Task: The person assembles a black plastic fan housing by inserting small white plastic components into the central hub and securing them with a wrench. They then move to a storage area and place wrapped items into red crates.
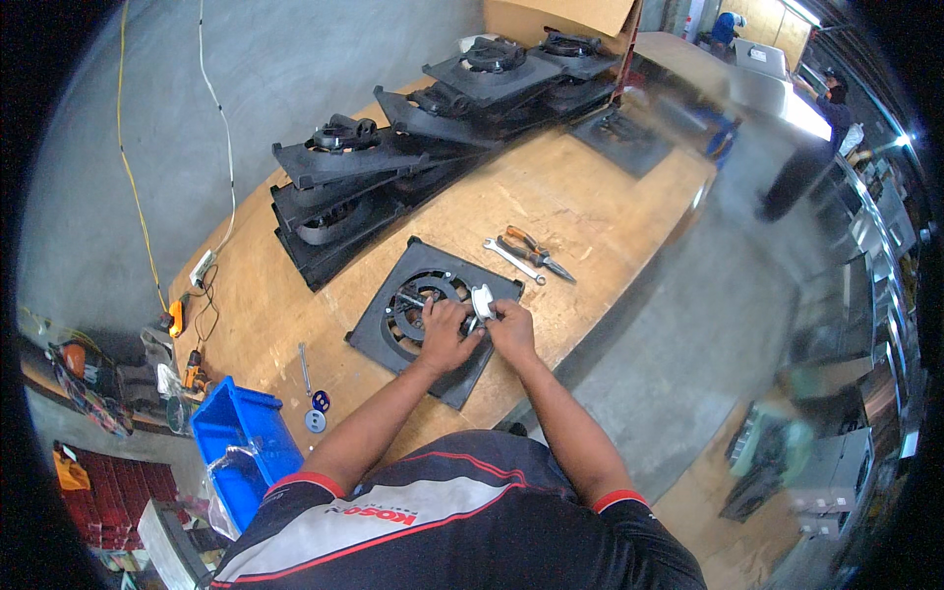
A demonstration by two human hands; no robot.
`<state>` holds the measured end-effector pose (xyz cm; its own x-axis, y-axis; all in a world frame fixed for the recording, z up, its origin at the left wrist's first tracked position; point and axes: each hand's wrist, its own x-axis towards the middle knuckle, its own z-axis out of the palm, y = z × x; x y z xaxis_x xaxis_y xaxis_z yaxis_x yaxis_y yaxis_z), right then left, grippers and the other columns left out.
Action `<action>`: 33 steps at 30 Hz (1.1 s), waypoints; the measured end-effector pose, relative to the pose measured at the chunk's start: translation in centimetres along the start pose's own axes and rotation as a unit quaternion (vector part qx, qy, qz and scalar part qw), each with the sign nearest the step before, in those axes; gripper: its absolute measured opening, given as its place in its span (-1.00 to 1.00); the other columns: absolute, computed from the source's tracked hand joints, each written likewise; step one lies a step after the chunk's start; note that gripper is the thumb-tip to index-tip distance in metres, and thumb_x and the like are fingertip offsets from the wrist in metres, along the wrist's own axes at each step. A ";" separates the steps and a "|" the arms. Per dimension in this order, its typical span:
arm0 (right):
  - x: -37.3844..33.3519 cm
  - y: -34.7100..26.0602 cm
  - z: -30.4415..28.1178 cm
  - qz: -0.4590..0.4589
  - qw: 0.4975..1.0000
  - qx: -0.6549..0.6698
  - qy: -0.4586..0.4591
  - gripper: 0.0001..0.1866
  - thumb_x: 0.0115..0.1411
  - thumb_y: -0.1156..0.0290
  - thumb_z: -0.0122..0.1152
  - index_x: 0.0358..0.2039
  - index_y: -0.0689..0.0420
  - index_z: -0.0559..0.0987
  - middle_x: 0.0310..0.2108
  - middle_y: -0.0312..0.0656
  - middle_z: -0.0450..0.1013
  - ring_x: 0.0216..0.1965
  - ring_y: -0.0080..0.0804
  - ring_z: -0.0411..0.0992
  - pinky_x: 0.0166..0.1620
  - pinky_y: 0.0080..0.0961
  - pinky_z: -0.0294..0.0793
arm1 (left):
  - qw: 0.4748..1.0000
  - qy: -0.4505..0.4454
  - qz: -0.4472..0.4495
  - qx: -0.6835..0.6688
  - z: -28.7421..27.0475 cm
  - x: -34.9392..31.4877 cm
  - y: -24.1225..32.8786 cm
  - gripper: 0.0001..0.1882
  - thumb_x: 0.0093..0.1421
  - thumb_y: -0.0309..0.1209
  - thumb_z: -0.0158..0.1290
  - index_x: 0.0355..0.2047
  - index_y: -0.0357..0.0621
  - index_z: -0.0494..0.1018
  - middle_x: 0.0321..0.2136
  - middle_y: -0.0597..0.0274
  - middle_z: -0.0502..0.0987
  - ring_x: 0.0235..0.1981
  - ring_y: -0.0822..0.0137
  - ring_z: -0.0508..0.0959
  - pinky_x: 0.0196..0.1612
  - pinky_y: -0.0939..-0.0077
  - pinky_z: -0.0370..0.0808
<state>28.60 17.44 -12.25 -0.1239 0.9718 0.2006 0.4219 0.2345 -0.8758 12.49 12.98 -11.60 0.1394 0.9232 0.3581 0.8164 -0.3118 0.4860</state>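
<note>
R hand (pixel 513 332) pinched a white spool-shaped pc (pixel 481 301) btwn thumb & fingers, held over R part of black sq. panel (pixel 457 386). L hand (pixel 449 336) was just beside it, fingers bent over the panel's round opening; couldn't tell if L gripped anything. Panel lay on wooden bench (pixel 600 211), in front of the person. Combo wrench (pixel 514 262) & orange-handled pliers (pixel 540 259) lay beyond panel, approx. side by side. Similar blk panels (pixel 344 162) stacked at back; blue bin (pixel 278 452) at L.
</note>
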 end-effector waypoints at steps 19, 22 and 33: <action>-5.6 5.1 -9.6 0.224 0.956 0.169 0.080 -0.88 0.07 0.59 0.19 -0.35 0.27 0.63 -0.48 -0.15 0.56 -0.50 -0.39 0.53 -0.37 -0.45 0.49 | 0.993 -0.045 0.078 0.078 -1.8 0.9 1.6 -0.70 0.14 -0.22 0.16 -0.13 0.01 0.54 -0.07 0.18 0.48 0.09 0.11 0.43 0.25 -0.19 0.12; -10.4 8.9 -10.6 0.261 0.938 0.202 0.102 -0.85 0.10 0.60 0.17 -0.29 0.30 0.60 -0.46 -0.17 0.54 -0.49 -0.40 0.54 -0.42 -0.48 0.51 | 0.986 -0.141 0.059 0.074 -2.5 2.6 1.9 -0.76 0.15 -0.23 0.15 -0.19 0.03 0.58 -0.08 0.14 0.48 0.06 0.09 0.46 0.20 -0.07 0.22; -16.5 10.6 -15.3 0.308 0.911 0.232 0.144 -0.84 0.15 0.66 0.12 -0.24 0.30 0.57 -0.42 -0.15 0.53 -0.49 -0.42 0.52 -0.40 -0.49 0.58 | 0.877 -0.441 -0.177 -0.074 -1.3 8.5 0.1 -0.68 0.20 -0.37 -0.02 -0.11 -0.18 0.60 -0.09 0.07 0.62 -0.03 0.17 0.58 0.06 0.35 0.46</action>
<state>48.85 4.27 -18.10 0.2777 0.8971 -0.3436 -0.1029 -0.3278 -0.9391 13.03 20.53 -7.48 0.3246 0.7619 -0.5605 0.8237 0.0636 0.5635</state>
